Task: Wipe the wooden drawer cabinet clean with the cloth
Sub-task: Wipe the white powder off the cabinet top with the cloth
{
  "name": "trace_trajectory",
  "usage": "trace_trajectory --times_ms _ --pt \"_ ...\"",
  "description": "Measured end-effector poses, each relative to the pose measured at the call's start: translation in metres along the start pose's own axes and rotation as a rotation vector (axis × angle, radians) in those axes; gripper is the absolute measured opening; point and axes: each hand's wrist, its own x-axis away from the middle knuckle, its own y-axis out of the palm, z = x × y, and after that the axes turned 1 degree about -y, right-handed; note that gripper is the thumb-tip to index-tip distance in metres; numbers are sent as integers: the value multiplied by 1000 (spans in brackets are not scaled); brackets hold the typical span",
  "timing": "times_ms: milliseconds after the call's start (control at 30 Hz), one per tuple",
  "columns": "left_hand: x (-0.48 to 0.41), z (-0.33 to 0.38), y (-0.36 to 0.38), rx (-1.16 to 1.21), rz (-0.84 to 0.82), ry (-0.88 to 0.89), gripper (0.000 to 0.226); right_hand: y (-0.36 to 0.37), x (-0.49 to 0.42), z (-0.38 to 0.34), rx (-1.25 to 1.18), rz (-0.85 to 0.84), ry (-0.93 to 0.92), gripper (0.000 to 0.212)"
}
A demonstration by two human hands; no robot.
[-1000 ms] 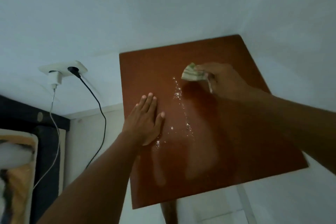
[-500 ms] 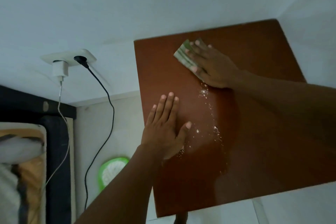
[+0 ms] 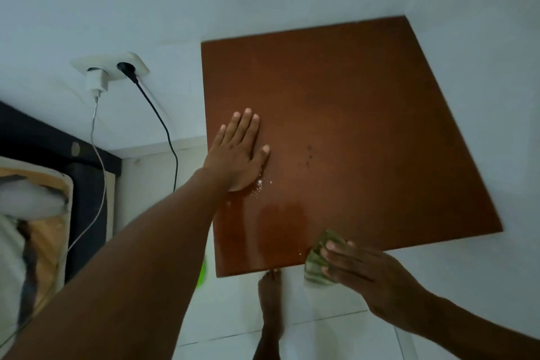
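The reddish-brown top of the wooden drawer cabinet (image 3: 350, 114) fills the middle of the view, set into a white wall corner. My left hand (image 3: 238, 152) lies flat on its left part, fingers straight. A few white crumbs (image 3: 258, 184) sit just right of that palm. My right hand (image 3: 368, 275) is at the near edge of the top and presses the green striped cloth (image 3: 314, 264) under its fingers; the cloth hangs partly over the edge. The cabinet's drawers are hidden below the top.
A wall socket (image 3: 117, 67) left of the cabinet holds a white charger and a black plug, whose cables hang down. A bed with a pillow (image 3: 32, 213) lies at the far left. A bare foot (image 3: 270, 301) stands on white floor tiles below the near edge.
My right hand swept the cloth from the far part of the top down to its near edge, taking most of the white crumb line with it. My left hand stayed flat.
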Motion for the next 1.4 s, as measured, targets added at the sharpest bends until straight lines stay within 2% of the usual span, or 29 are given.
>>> trace_trajectory --times_ms 33,100,233,367,467,567,667,733,833,1033,1233,1300,1367,1400 --pt "-1 1 0 1 -10 -14 72 -1 4 -6 -3 4 -35 34" --pt "-3 5 -4 29 -39 -28 69 -14 3 -14 -68 8 -72 32" --pt "-5 -1 -27 61 -107 17 62 -73 -55 6 -126 163 61 36" --pt "-6 -34 -45 -97 -123 89 65 -126 -189 66 -118 260 179 42" --pt "-11 -52 -44 -85 -125 143 64 -148 -298 102 -79 318 187 47" --pt "-12 -60 -30 -38 -23 170 66 -149 -385 134 9 290 238 52" --pt "-12 -67 -16 -10 36 185 68 -117 -427 154 90 78 267 53" --pt "-14 -68 -14 -1 57 207 68 -82 -424 159 194 -11 199 55" --pt "-15 -71 -11 4 94 232 67 -58 -395 156 287 17 215 56" --pt "-16 -74 -9 -13 106 255 66 -39 -297 98 397 -99 228 63" --pt "-15 -74 -10 -52 87 265 66 -16 -202 32 317 -166 162 62" --pt "-15 -73 -11 -62 88 263 66 -5 -162 6 252 -86 98 64" --pt "-13 -72 -12 -77 76 258 66 7 -115 -22 137 19 39 56" --pt "-15 -71 -14 -84 58 249 66 10 -97 -33 86 32 18 64"
